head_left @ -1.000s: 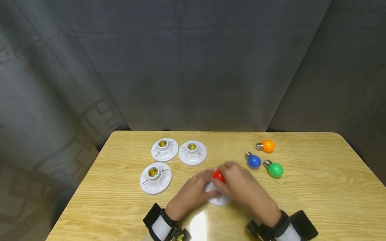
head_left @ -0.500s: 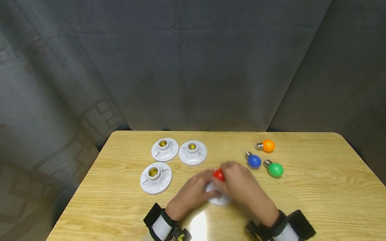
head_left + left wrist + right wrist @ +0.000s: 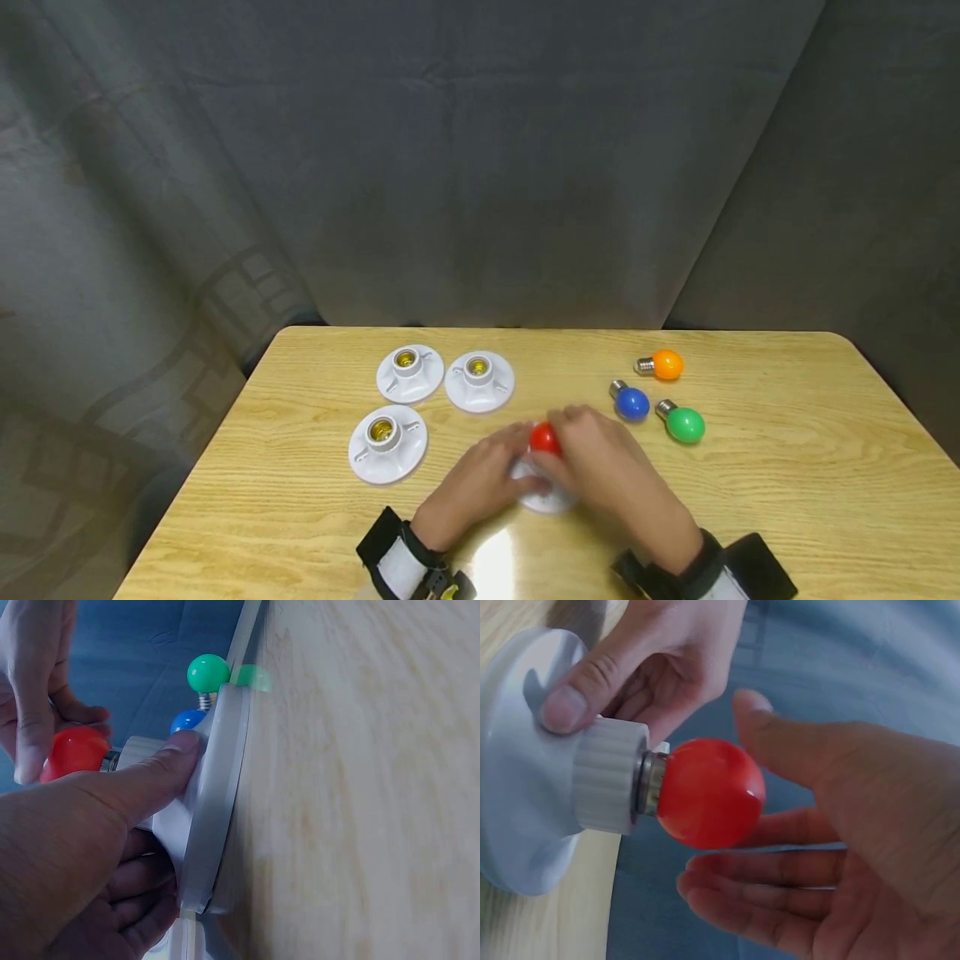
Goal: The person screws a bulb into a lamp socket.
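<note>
My left hand (image 3: 487, 471) grips a white lamp holder (image 3: 525, 772), its thumb pressing on the flared base and its fingers curled round the far side. A red light bulb (image 3: 711, 793) stands in the holder's socket, with a strip of its metal screw cap showing. Around the bulb is my right hand (image 3: 870, 817); in the right wrist view the thumb stands off the glass and the fingers extend loosely past it. Whether the index finger touches the bulb I cannot tell.
Three more white lamp holders, one at the front (image 3: 387, 444), one at the back left (image 3: 409, 373) and one beside it (image 3: 480, 382), lie to the left. Orange (image 3: 667, 364), blue (image 3: 632, 404) and green (image 3: 686, 425) bulbs lie on the wooden table (image 3: 787, 500) to the right.
My right hand shifts slightly about the red bulb, its wrist swinging a little left and then back right. The left hand and the lamp holder stay in place.
</note>
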The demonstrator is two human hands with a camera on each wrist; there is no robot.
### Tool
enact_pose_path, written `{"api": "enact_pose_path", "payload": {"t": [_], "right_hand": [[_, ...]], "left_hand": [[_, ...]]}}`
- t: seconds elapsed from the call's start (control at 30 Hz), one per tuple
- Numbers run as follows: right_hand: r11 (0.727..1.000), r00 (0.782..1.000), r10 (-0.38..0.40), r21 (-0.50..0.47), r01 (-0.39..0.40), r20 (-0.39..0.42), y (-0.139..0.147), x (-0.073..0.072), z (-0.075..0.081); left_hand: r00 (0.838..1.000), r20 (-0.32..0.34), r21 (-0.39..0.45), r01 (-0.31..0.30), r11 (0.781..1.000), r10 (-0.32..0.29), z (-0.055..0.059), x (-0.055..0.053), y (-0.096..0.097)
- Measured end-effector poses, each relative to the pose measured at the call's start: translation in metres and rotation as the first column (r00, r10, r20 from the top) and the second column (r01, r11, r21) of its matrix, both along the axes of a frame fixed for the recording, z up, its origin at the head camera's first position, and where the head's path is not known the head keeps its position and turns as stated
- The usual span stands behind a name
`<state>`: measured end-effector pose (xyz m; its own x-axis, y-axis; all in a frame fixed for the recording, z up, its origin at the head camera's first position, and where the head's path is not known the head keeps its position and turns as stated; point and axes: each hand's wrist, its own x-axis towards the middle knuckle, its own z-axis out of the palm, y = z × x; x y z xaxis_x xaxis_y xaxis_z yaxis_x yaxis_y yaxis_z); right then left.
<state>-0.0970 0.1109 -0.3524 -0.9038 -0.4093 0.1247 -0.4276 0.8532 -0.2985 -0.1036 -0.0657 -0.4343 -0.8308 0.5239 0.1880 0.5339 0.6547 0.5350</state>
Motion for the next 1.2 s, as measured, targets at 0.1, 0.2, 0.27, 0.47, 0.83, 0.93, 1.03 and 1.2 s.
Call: {"api": "enact_pose_path", "payload": {"t": [0.1,0.2,0.27,0.47,0.83,0.93,1.03,1.2], "right_hand": [[0.998,0.998,0.056,-0.027,-0.055,0.005,0.004,0.001,0.002],[0.988,0.988,0.151,-0.047,-0.15,0.016,0.007,0.002,0.003],[0.975,0.976,0.218,-0.048,-0.217,0.021,0.009,0.001,0.002],[0.955,0.956,0.294,-0.028,-0.294,0.014,0.011,0.001,0.002],[0.959,0.957,0.283,-0.051,-0.28,0.064,0.012,0.001,0.004],[0.965,0.964,0.259,-0.044,-0.257,0.064,0.013,0.001,0.003],[0.969,0.968,0.247,-0.041,-0.245,0.051,0.013,0.001,0.002],[0.966,0.967,0.254,-0.046,-0.254,-0.003,0.013,0.0,0.0]], "left_hand": [[1.0,-0.019,0.002,0.011,1.0,-0.011,-0.001,-0.001,0.0],[1.0,-0.029,-0.003,0.005,1.0,-0.005,-0.001,0.0,0.0],[1.0,-0.024,-0.005,-0.006,1.0,0.006,-0.001,0.0,0.0],[1.0,-0.003,-0.001,-0.025,1.0,0.025,0.0,0.001,0.001],[1.0,-0.017,0.009,-0.019,1.0,0.019,0.0,0.001,0.0],[1.0,-0.01,0.004,-0.02,1.0,0.02,0.0,0.002,0.0],[1.0,-0.008,-0.006,-0.021,1.0,0.021,0.0,0.002,0.0],[1.0,-0.018,-0.014,-0.021,1.0,0.021,-0.001,0.001,0.0]]}}
